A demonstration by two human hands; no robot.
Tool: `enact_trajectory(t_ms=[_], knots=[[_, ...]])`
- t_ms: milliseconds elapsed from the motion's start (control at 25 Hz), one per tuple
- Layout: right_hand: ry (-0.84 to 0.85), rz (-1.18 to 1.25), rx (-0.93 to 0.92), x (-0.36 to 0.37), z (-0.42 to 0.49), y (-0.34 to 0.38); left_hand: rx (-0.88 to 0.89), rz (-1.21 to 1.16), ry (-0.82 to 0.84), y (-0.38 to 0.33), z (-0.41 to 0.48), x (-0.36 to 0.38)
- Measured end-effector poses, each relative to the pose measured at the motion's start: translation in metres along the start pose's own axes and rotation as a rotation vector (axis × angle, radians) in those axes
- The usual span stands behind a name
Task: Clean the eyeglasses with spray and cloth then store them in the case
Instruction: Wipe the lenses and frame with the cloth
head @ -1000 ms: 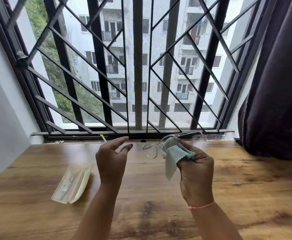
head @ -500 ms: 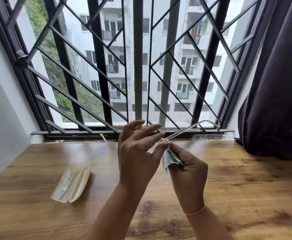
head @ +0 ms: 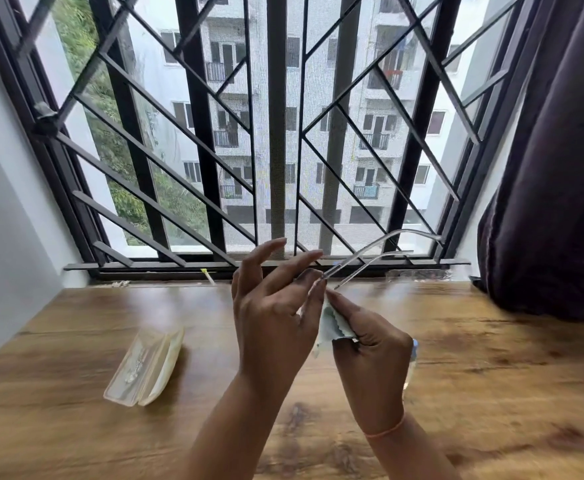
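Observation:
Clear-framed eyeglasses (head: 370,252) are held above the wooden table, their two temple arms pointing up and right toward the window; the lenses are hidden behind my hands. My left hand (head: 276,306) pinches the frame at its front with thumb and forefinger, other fingers spread. My right hand (head: 370,337) grips a pale green cloth (head: 330,323) pressed against the glasses. An open translucent case (head: 145,365) lies on the table to the left. A clear spray bottle (head: 411,362) shows partly behind my right hand.
The wooden table (head: 491,375) runs to a window with black metal bars (head: 273,133). A dark curtain (head: 553,168) hangs at the right. A white wall stands at the left. A small yellow-tipped object (head: 207,275) lies on the sill.
My left hand has moved right from open air and taken hold of the glasses. The glasses have turned so their temple arms point up and right, and the cloth is bunched between my hands.

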State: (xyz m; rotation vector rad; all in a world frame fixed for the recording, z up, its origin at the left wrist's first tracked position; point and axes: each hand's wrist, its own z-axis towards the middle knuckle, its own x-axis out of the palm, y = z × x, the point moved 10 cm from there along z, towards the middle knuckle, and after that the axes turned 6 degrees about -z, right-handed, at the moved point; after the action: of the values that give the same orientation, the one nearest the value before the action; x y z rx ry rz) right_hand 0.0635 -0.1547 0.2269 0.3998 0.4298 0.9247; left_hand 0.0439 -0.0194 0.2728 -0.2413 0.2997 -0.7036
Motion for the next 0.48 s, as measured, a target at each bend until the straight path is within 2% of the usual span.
enact_trajectory(t_ms=[80, 240, 280, 360, 480], knots=[[-0.024, 0.041, 0.007, -0.006, 0.002, 0.002, 0.031, -0.015, -0.024, -0.002, -0.001, -0.003], [-0.169, 0.231, 0.233, -0.030, 0.010, -0.027, 0.097, -0.013, -0.035, -0.004, 0.001, -0.008], [-0.210, 0.274, 0.226, -0.037, 0.015, -0.026, 0.112, -0.018, -0.025, -0.004, 0.002, -0.008], [-0.221, 0.267, 0.054, -0.046, 0.027, -0.007, 0.142, -0.035, 0.002, -0.007, 0.003, -0.007], [-0.038, 0.119, -0.244, -0.030, 0.032, 0.031, 0.189, -0.054, 0.036, -0.015, 0.002, -0.002]])
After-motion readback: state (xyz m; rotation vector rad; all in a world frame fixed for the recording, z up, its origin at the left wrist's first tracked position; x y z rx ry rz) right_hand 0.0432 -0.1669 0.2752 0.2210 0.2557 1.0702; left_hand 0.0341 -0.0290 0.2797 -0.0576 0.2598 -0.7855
